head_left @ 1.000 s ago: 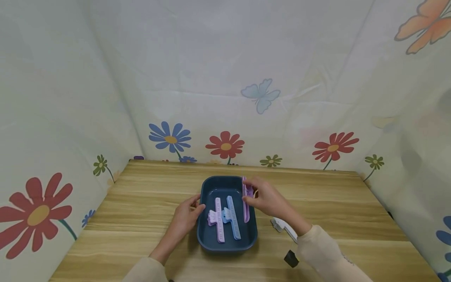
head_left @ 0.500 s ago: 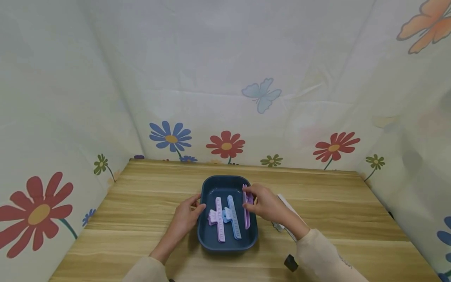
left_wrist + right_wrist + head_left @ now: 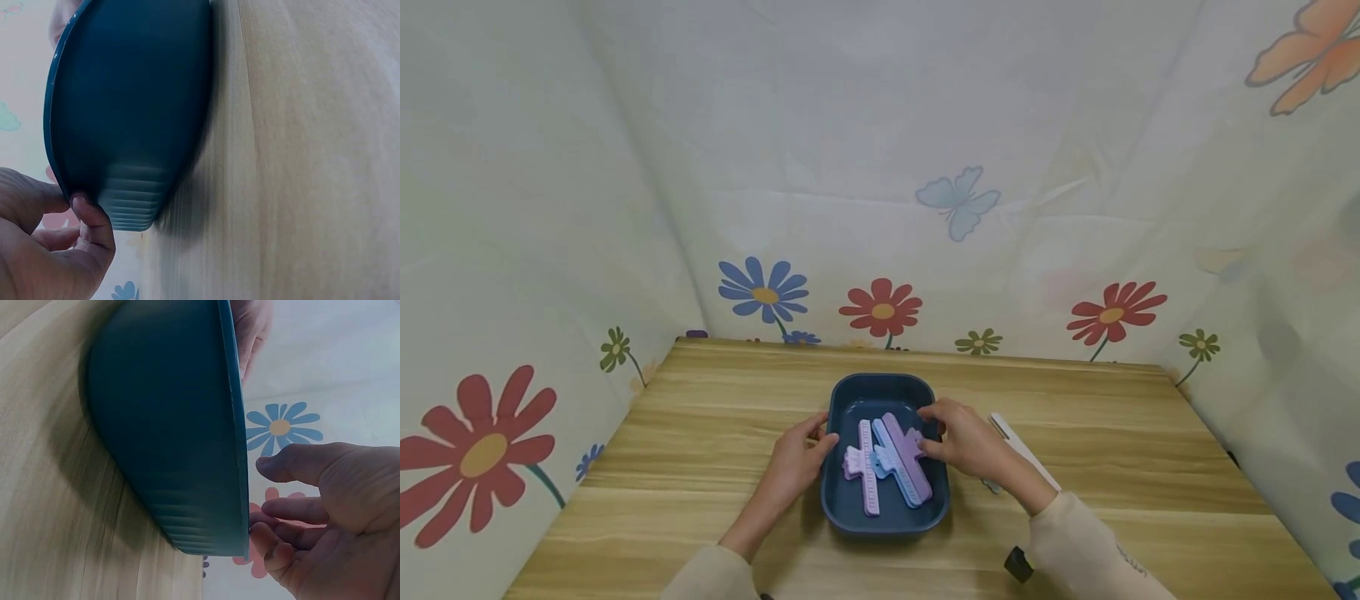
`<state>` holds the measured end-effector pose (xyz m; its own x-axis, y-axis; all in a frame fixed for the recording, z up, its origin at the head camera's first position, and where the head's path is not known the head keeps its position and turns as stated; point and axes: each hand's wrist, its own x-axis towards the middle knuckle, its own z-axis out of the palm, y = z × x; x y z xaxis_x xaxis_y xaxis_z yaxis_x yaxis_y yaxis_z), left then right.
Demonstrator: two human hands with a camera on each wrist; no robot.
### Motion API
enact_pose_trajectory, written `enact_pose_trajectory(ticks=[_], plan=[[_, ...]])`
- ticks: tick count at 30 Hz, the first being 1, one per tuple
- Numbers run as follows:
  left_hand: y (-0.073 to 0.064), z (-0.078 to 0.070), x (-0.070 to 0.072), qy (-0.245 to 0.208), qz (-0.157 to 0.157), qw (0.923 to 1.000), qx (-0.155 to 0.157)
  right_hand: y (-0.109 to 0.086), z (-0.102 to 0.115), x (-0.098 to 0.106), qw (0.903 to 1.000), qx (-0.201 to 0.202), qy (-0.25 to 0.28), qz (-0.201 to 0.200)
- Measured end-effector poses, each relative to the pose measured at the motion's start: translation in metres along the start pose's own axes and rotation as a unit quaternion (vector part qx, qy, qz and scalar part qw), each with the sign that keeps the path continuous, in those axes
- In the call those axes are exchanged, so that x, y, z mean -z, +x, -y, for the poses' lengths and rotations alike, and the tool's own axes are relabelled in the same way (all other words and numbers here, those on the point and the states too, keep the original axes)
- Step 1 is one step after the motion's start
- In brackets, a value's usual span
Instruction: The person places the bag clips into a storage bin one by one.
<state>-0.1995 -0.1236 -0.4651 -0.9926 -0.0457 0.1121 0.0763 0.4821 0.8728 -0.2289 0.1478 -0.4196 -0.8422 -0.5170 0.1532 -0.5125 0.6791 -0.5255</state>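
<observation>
A dark blue plastic bin [image 3: 884, 530] stands on the wooden table in the head view. My left hand [image 3: 797, 462] pinches its left rim, thumb over the edge and fingers outside, as the left wrist view also shows. Inside lie a pink ruler-marked sealing clip [image 3: 868, 479], a light blue sealing clip [image 3: 891, 463] and a purple sealing clip [image 3: 908, 457], which partly overlaps the blue one. At the right rim, my right hand [image 3: 966, 442] has its thumb and fingers spread apart, holding nothing. In the right wrist view, its fingertips are close to the rim; contact is unclear.
Partly hidden under the right forearm, a long white object [image 3: 1024, 450], seemingly another clip, lies on the table [image 3: 1150, 467]. A small black object [image 3: 1018, 565] sits beside the right sleeve. A flower-printed cloth [image 3: 820, 167] rises behind the table.
The purple clip, held upright at the bin's right side before, now lies flat against the blue clip. My right hand has let go of it and lowered slightly; the left hand stays put.
</observation>
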Motion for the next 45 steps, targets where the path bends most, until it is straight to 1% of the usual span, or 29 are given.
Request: enact_pose_trajectory(ticks=[4, 13, 21, 26, 35, 41, 45], plan=[[0.000, 0.000, -0.001, -0.002, -0.001, 1.0000, -0.001, -0.001, 0.000, -0.001, 1.0000, -0.001, -0.001, -0.005], [-0.001, -0.001, 0.000, 0.002, 0.000, 1.0000, -0.006, -0.003, -0.002, -0.001, 0.9997, 0.016, 0.002, -0.019], [-0.001, -0.005, 0.001, 0.007, 0.000, 1.0000, -0.006, -0.004, 0.001, 0.002, 0.9996, 0.015, 0.018, -0.014], [-0.001, -0.006, 0.001, 0.017, 0.002, 0.9998, -0.006, -0.005, 0.007, 0.009, 0.9995, 0.009, 0.029, -0.009], [0.000, -0.007, 0.002, 0.035, 0.003, 0.9993, -0.015, -0.006, 0.015, 0.022, 0.9994, 0.006, 0.029, -0.017], [0.001, -0.008, 0.002, 0.044, 0.010, 0.9990, -0.005, -0.006, 0.018, 0.034, 0.9990, 0.028, 0.016, -0.032], [0.002, -0.009, 0.002, 0.048, 0.014, 0.9988, 0.003, -0.004, 0.020, 0.044, 0.9990, 0.019, 0.019, -0.037]])
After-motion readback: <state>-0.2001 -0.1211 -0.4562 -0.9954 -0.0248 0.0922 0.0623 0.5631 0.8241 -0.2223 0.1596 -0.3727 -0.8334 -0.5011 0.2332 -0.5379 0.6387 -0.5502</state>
